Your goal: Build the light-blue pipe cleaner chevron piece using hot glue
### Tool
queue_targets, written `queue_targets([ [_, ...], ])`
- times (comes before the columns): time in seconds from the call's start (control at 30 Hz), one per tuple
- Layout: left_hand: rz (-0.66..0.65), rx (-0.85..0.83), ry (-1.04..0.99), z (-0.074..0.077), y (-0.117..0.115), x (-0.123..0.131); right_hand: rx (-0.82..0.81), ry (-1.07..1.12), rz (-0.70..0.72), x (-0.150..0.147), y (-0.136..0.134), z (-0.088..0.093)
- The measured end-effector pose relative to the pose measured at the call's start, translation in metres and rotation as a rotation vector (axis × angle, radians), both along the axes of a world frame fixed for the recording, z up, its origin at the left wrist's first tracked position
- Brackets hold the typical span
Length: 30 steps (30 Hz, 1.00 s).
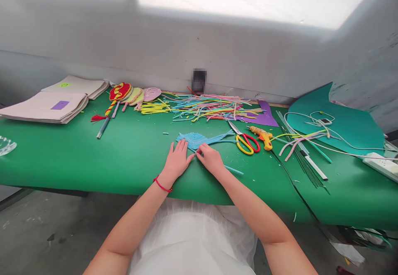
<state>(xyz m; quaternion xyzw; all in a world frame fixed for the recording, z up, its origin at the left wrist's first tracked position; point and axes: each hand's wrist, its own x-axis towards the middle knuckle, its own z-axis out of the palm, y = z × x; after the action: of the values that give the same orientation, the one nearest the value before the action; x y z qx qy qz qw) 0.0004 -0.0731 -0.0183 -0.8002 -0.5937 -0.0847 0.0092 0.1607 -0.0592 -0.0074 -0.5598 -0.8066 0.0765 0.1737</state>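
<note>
A flat blue piece made of bent pipe cleaners (pixel 194 139) lies on the green tabletop, its loose ends trailing off to the right. My left hand (pixel 178 157) rests on its left lower edge, palm down with the fingers stretched out. Beside it, my right hand (pixel 210 157) pinches at the lower edge of the piece, thumb and forefinger closed on a blue pipe cleaner end. The fingertips of both hands nearly meet there. A separate blue pipe cleaner (pixel 234 170) lies just right of my right wrist.
Red-and-yellow-handled scissors (pixel 245 142) and a yellow glue gun (pixel 264 137) with a trailing cord lie to the right. Behind is a heap of coloured pipe cleaners (pixel 211 108). Finished fan shapes (pixel 120 92) and paper stacks (pixel 46 105) are at left; a power strip (pixel 381 165) is far right.
</note>
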Motion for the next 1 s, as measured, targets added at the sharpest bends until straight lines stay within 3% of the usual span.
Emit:
queue_targets([
  [1.0,-0.038,-0.042,0.002,0.0026,-0.0027,-0.0020,-0.032,0.166,-0.039,0.0048,0.0045,-0.0063],
])
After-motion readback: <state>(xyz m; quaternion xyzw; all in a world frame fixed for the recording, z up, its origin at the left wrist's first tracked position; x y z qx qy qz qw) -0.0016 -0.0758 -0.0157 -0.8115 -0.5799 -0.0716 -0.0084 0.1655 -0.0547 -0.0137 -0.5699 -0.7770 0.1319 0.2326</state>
